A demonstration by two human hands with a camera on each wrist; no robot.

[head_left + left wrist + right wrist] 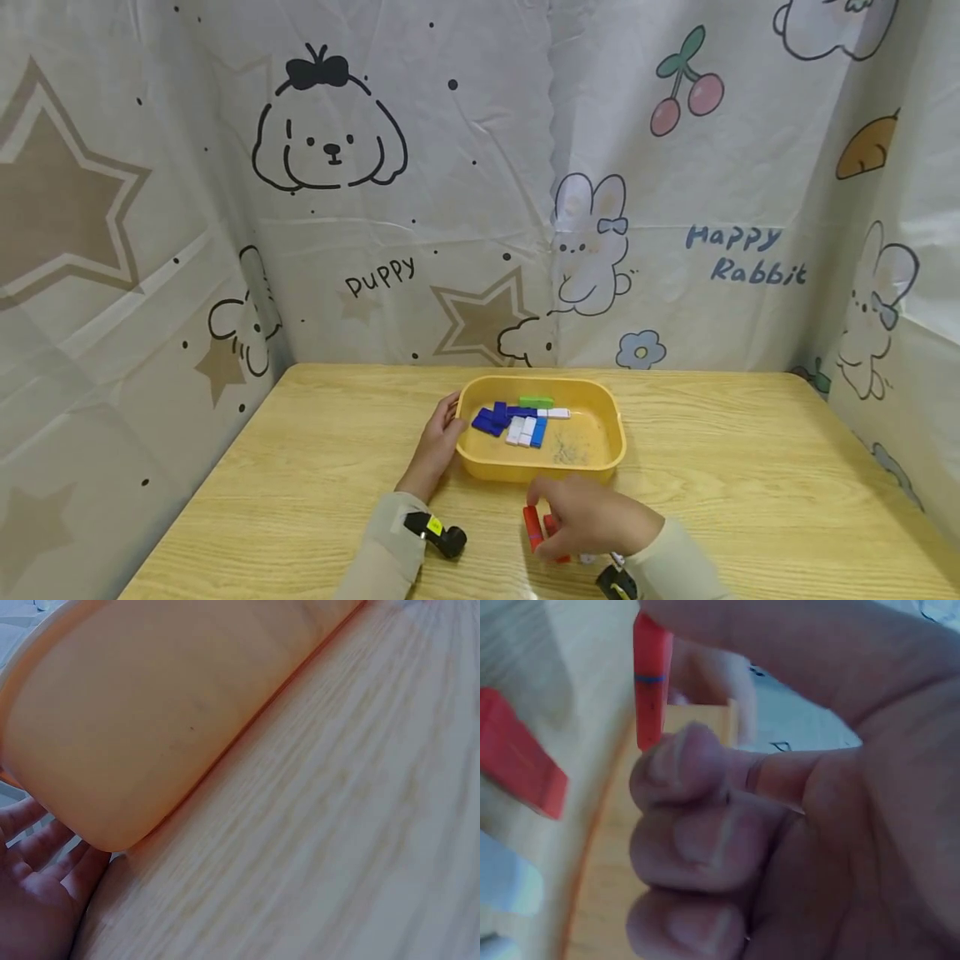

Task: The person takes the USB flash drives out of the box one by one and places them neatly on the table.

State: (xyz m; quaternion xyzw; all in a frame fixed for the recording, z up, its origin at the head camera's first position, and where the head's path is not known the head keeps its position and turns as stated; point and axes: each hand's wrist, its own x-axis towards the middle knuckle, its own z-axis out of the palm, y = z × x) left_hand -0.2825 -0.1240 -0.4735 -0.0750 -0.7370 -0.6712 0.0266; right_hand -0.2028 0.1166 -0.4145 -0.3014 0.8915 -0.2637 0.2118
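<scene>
At the left end of a yellow plastic basin point(536, 473), my left hand point(438, 442) holds the wall, thumb at the rim and fingers along the outside. The left wrist view shows those fingers by the basin's lower corner. In front of the basin, my right hand point(592, 515) pinches a slim red block point(652, 682) by its two ends, between thumb and forefinger. A thin blue line crosses that block's middle. The other fingers are curled toward the palm. Another red block point(521, 754) lies on the table beside it, partly hidden by the hand in the head view.
Inside the basin are several dark blue blocks point(489, 420), white blocks point(521, 430), a lighter blue block point(538, 432) and a green block point(536, 402). A white piece point(588, 559) lies below my right hand on the wooden table point(300, 467). Printed curtains stand behind and at both sides.
</scene>
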